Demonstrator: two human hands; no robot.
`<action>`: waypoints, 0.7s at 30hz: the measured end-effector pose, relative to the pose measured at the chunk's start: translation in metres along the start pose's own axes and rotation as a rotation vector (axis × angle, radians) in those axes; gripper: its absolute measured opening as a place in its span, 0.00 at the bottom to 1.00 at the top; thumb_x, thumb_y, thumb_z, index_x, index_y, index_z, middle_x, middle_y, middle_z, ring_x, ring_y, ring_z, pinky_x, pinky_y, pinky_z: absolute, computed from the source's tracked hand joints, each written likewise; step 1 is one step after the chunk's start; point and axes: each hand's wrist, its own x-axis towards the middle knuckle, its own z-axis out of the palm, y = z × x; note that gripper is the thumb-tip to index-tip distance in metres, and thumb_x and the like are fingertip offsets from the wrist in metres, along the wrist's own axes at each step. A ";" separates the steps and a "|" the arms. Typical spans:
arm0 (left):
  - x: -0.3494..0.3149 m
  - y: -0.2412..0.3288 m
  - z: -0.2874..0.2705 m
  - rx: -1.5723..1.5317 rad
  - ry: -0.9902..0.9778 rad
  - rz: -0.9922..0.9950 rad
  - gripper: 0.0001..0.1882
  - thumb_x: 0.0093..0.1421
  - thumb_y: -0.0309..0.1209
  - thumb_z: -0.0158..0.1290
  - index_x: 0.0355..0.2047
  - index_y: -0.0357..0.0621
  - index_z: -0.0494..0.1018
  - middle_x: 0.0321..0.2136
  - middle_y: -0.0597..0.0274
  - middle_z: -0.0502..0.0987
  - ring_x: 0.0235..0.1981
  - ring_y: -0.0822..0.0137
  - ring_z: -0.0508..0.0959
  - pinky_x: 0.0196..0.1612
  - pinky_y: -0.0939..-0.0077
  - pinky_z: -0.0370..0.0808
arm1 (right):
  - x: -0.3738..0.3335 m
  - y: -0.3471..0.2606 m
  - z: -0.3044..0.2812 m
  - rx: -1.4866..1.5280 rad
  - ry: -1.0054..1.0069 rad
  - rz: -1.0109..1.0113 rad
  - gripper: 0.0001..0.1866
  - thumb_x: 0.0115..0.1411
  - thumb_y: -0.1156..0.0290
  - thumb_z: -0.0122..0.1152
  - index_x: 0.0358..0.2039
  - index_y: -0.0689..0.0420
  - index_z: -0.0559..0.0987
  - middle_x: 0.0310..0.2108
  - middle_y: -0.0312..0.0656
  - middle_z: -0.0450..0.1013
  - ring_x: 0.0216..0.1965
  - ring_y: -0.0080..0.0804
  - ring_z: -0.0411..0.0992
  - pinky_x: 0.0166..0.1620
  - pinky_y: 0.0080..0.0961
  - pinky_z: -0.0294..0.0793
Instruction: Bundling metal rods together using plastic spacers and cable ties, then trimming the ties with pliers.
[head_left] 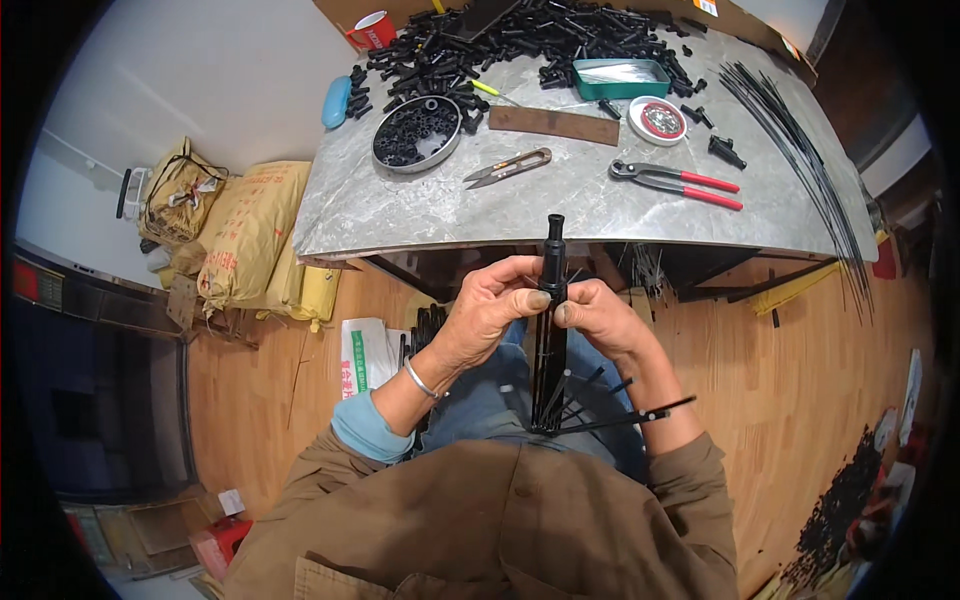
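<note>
Upright in front of my body stands a black stepped tube (554, 262) with a flared top end. Thin black rods (549, 385) run down from it toward my lap, and a few splay out to the right over my forearm. My left hand (495, 305) is closed round the tube's left side, thumb pressed on its front. From the right, my right hand (602, 318) pinches the tube's lower part with thumb and fingers. The two thumbs nearly meet. Fingers behind the tube are partly hidden. Both hands are just in front of the table's near edge.
On the grey table (400, 215) lie spring snips (510, 168), red-handled pincers (675, 185), a brown wooden strip (555, 125), a round tin of black rings (418, 135), a green tray (620, 78), heaped black fittings (440, 55) and long black rods (800, 150). Yellow sacks (255, 235) stand left.
</note>
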 end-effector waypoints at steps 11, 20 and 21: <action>0.010 -0.004 -0.020 0.017 -0.133 0.015 0.23 0.56 0.35 0.61 0.49 0.37 0.71 0.42 0.64 0.76 0.45 0.71 0.74 0.52 0.74 0.69 | -0.008 0.002 0.029 0.095 0.239 -0.078 0.15 0.52 0.65 0.70 0.36 0.59 0.79 0.29 0.28 0.73 0.31 0.14 0.66 0.38 0.15 0.65; 0.009 -0.010 -0.013 -0.200 -0.086 -0.019 0.22 0.56 0.30 0.60 0.50 0.36 0.71 0.43 0.62 0.76 0.45 0.71 0.75 0.53 0.74 0.69 | -0.011 0.000 0.024 0.025 0.214 -0.079 0.14 0.54 0.62 0.68 0.34 0.59 0.79 0.29 0.28 0.72 0.31 0.14 0.65 0.38 0.15 0.64; 0.009 -0.011 -0.012 -0.202 -0.086 -0.018 0.22 0.56 0.30 0.60 0.50 0.36 0.71 0.43 0.62 0.76 0.45 0.71 0.75 0.53 0.74 0.69 | -0.011 0.001 0.024 0.023 0.214 -0.079 0.14 0.54 0.62 0.68 0.34 0.59 0.79 0.29 0.28 0.72 0.31 0.14 0.65 0.38 0.15 0.64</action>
